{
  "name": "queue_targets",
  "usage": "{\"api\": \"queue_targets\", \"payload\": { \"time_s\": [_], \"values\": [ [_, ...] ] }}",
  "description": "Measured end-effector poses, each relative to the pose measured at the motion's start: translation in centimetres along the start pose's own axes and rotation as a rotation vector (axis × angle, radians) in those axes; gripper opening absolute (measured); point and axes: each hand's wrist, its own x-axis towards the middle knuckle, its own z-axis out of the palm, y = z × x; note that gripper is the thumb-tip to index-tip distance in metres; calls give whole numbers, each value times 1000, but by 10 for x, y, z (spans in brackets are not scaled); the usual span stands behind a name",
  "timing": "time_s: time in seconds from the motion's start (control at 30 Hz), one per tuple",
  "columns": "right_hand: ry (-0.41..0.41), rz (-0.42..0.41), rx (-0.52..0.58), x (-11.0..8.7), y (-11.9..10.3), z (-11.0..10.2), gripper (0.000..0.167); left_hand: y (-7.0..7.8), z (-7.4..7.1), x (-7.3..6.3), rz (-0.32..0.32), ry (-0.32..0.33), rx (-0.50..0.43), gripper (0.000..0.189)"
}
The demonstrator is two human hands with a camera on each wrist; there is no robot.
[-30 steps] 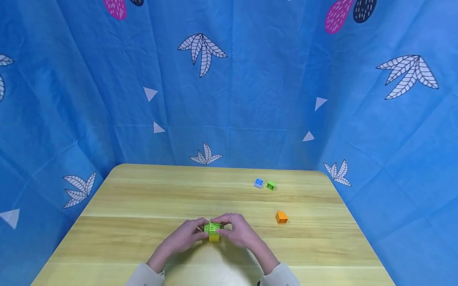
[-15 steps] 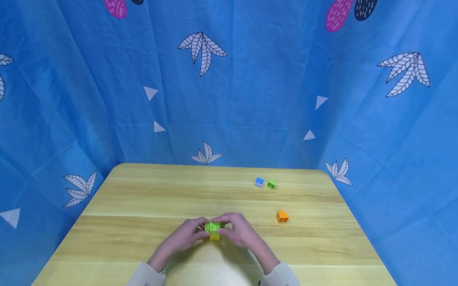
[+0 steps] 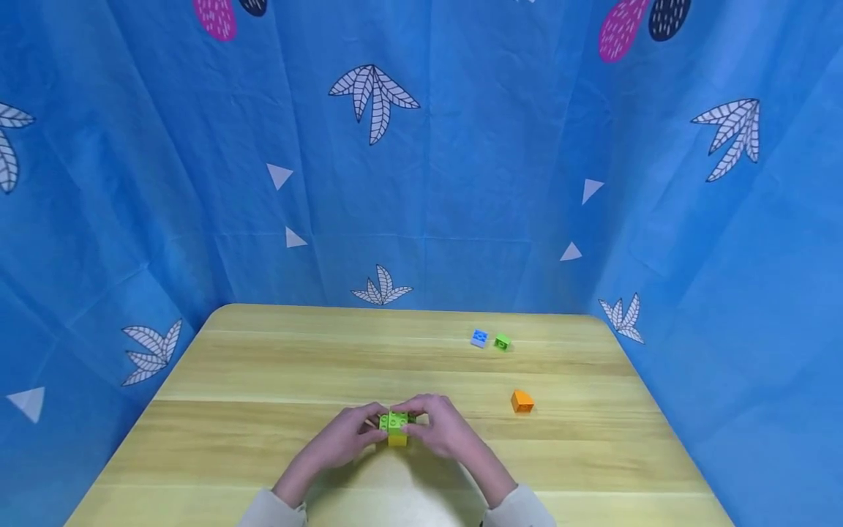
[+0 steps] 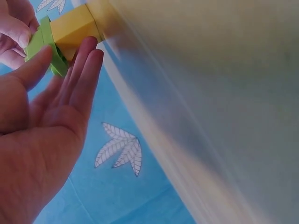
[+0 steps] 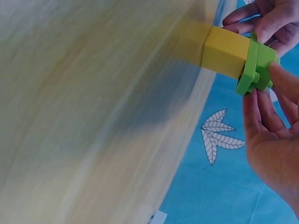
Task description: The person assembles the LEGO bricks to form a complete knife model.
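Note:
A small stack stands on the table: a yellow block (image 5: 225, 52) at the bottom, a wider light-green plate (image 5: 248, 70) over it, and a light-green studded brick (image 3: 398, 419) on top. My left hand (image 3: 345, 438) holds the stack from the left; in the left wrist view its thumb is on the green plate and its fingers lie along the yellow block (image 4: 74, 31). From the right, my right hand (image 3: 444, 428) pinches the green brick between thumb and fingers. Fingertips hide part of the green pieces.
On the wooden table (image 3: 263, 366), a blue brick (image 3: 479, 338) and a small green brick (image 3: 503, 342) lie at the back right. An orange curved brick (image 3: 522, 401) is nearer, to the right of my hands. A blue patterned cloth (image 3: 461, 183) hangs around the table.
Both hands keep the same hold on the stack. Only the head view shifts slightly.

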Motion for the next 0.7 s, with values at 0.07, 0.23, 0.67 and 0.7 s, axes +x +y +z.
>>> {"api": "queue_targets", "payload": {
  "time_s": [0.07, 0.23, 0.67, 0.7],
  "values": [
    [-1, 4, 2, 0, 0, -1, 36, 1, 1, 0, 0, 10, -13, 29],
    [-3, 6, 9, 1, 2, -1, 36, 0, 1, -1, -35, 40, -89, 31],
    [0, 4, 13, -3, -2, -2, 36, 0, -2, -1, -28, 39, -119, 26],
    [0, 4, 15, -3, -2, -2, 36, 0, -2, -1, -29, 41, -110, 26]
  ]
}}
